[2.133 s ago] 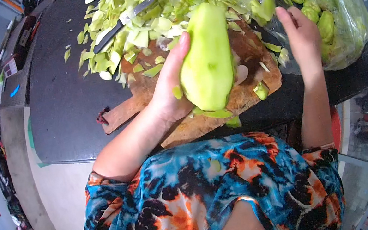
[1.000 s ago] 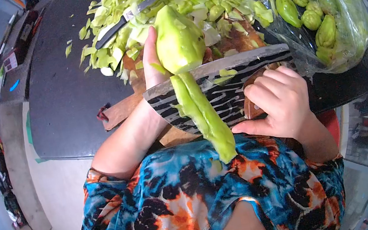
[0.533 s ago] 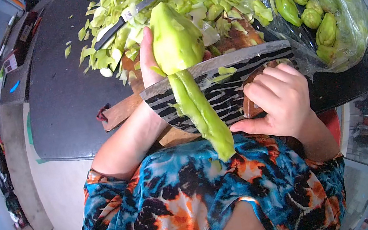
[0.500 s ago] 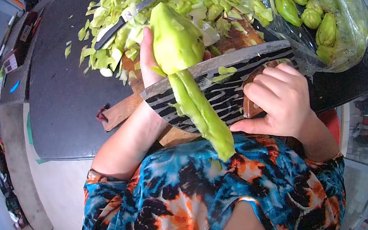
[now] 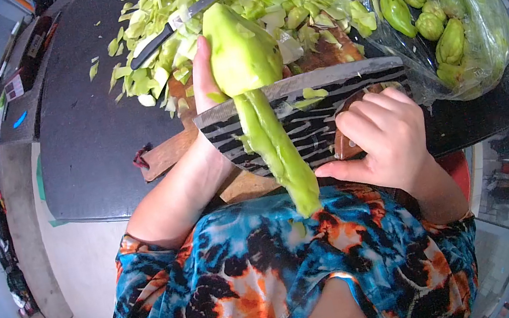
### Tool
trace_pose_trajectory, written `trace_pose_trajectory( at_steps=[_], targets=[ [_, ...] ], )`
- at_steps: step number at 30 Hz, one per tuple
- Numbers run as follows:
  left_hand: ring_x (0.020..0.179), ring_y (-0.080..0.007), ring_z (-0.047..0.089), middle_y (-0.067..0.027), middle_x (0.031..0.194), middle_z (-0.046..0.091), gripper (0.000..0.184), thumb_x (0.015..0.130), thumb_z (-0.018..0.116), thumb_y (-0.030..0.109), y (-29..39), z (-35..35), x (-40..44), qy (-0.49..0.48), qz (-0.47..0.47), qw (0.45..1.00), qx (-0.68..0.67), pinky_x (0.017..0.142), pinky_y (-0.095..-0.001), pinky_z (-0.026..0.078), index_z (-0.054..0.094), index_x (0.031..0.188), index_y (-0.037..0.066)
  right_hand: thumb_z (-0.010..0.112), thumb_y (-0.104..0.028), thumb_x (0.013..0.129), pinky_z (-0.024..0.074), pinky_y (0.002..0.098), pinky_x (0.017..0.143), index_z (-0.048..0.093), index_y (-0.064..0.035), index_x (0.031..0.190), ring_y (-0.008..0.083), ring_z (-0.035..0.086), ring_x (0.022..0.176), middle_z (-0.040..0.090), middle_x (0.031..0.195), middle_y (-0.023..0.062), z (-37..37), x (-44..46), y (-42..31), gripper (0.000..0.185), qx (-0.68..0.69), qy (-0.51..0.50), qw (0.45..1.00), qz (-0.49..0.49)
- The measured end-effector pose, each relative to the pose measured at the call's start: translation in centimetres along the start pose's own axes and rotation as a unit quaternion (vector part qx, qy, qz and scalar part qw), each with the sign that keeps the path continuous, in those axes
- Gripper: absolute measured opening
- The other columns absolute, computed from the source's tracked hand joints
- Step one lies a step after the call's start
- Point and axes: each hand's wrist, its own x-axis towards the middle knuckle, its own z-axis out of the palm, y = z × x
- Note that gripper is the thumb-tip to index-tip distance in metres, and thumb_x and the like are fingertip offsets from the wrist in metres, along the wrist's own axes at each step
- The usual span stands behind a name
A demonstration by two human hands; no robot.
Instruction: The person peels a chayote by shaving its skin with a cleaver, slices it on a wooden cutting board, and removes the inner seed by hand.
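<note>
A partly peeled green chayote point(image 5: 241, 53) is gripped in my left hand point(image 5: 203, 80), its narrow end up; the blade covers part of this hand. My right hand point(image 5: 382, 134) is wrapped round the brown handle of a large cleaver point(image 5: 290, 112) with a black striped blade. The cleaver's edge lies against the chayote's lower side. A long green strip of peel point(image 5: 279, 155) hangs down over the blade toward the patterned shirt. Beneath the hands is a wooden cutting board point(image 5: 173, 154), mostly hidden.
Beyond the board, a large heap of green peelings point(image 5: 228, 1) spreads over the dark table point(image 5: 82, 134). On it lies a small black-handled knife point(image 5: 157, 42). A clear plastic bag point(image 5: 484, 40) of whole green chayotes stands at the right.
Since the earliest frame, my right hand has come from beside the bag to the cleaver, now against the chayote. My left hand has lowered and tilted the chayote. Over the last half second, both shifted slightly.
</note>
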Motion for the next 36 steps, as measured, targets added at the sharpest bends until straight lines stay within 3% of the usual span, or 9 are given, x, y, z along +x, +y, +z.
trace_pose_trajectory(
  at_steps=[3,8,11,13,16,20,23,32,36],
  targets=[
    [0.092,-0.0274,0.062,-0.0115,0.104,0.063,0.064,0.085,0.051,0.063,0.5,-0.4,0.5,-0.032,0.012,0.999,-0.013,0.083,-0.0406,0.051,0.054,0.119,0.009,0.069,-0.054,0.07,0.0401,0.0338,0.058,0.052,-0.0113,0.071,0.0213,0.055,0.062,0.054,0.067,0.0025,0.1,0.0,0.2,0.046,-0.007,0.001,1.0,0.013],
    [0.092,-0.0267,0.062,-0.0114,0.103,0.063,0.063,0.088,0.045,0.063,-0.1,1.5,-0.3,0.081,0.062,0.993,0.067,0.083,-0.0415,0.051,0.053,0.119,0.009,0.069,-0.056,0.07,0.0401,0.0343,0.058,0.05,-0.0131,0.067,0.0221,0.056,0.062,0.053,0.066,0.0023,0.5,-0.3,0.8,0.047,-0.036,0.004,0.998,0.057],
    [0.091,-0.0259,0.062,-0.0111,0.102,0.063,0.063,0.089,0.042,0.063,-0.3,1.3,-0.7,0.048,0.084,0.989,0.115,0.08,-0.0418,0.051,0.052,0.119,0.008,0.071,-0.042,0.078,0.0422,0.0406,0.049,0.052,-0.007,0.066,0.0316,0.056,0.053,0.056,0.06,0.0104,0.6,-0.3,4.4,0.041,-0.012,0.088,0.963,0.255],
    [0.089,-0.0252,0.062,-0.0109,0.101,0.063,0.062,0.09,0.041,0.062,-0.4,1.2,-0.7,0.006,0.104,0.988,0.111,0.075,-0.0409,0.051,0.051,0.12,0.009,0.064,-0.039,0.086,0.0424,0.0396,0.055,0.054,-0.0041,0.073,0.034,0.055,0.06,0.059,0.067,0.0143,1.2,-1.9,9.4,0.039,-0.043,0.111,0.921,0.372],
    [0.091,-0.0245,0.062,-0.0102,0.101,0.063,0.063,0.089,0.041,0.064,-0.1,0.5,-0.3,0.019,0.114,0.983,0.139,0.074,-0.0413,0.05,0.052,0.119,0.01,0.063,-0.037,0.087,0.0433,0.0379,0.058,0.056,-0.0019,0.081,0.033,0.057,0.062,0.06,0.069,0.015,0.7,-2.7,11.4,0.037,-0.033,0.119,0.886,0.446],
    [0.093,-0.0239,0.062,-0.0089,0.103,0.063,0.066,0.087,0.04,0.068,-0.2,1.0,0.0,0.102,0.114,0.977,0.149,0.076,-0.0424,0.048,0.053,0.118,0.012,0.069,-0.033,0.082,0.0445,0.0381,0.057,0.056,-0.0025,0.082,0.0281,0.059,0.059,0.058,0.065,0.012,0.8,-2.8,8.2,0.033,0.088,0.105,0.937,0.32],
    [0.095,-0.0247,0.062,-0.0081,0.105,0.063,0.068,0.085,0.042,0.07,-0.1,1.1,-0.1,0.114,0.075,0.98,0.146,0.082,-0.0449,0.048,0.054,0.117,0.012,0.072,-0.05,0.072,0.0396,0.0374,0.051,0.05,-0.0099,0.068,0.026,0.055,0.053,0.05,0.056,0.0064,0.2,-1.0,5.0,0.046,0.03,0.074,0.995,0.063],
    [0.092,-0.0239,0.064,-0.0091,0.104,0.064,0.066,0.083,0.051,0.067,0.4,-0.2,0.1,0.01,0.013,0.999,0.03,0.083,-0.0417,0.052,0.053,0.12,0.011,0.071,-0.053,0.068,0.0413,0.0349,0.06,0.051,-0.0102,0.07,0.0237,0.057,0.062,0.055,0.067,0.0028,0.4,0.1,1.5,0.047,0.033,-0.01,0.999,0.002],
    [0.095,-0.0244,0.062,-0.0096,0.106,0.063,0.064,0.085,0.047,0.066,-0.2,1.7,-0.3,0.09,0.066,0.987,0.116,0.086,-0.0459,0.05,0.054,0.12,0.012,0.07,-0.055,0.069,0.0349,0.0369,0.054,0.051,-0.0062,0.071,0.0278,0.051,0.057,0.048,0.061,0.0063,1.5,-0.2,3.1,0.052,0.024,0.033,0.999,0.031]
  ],
)
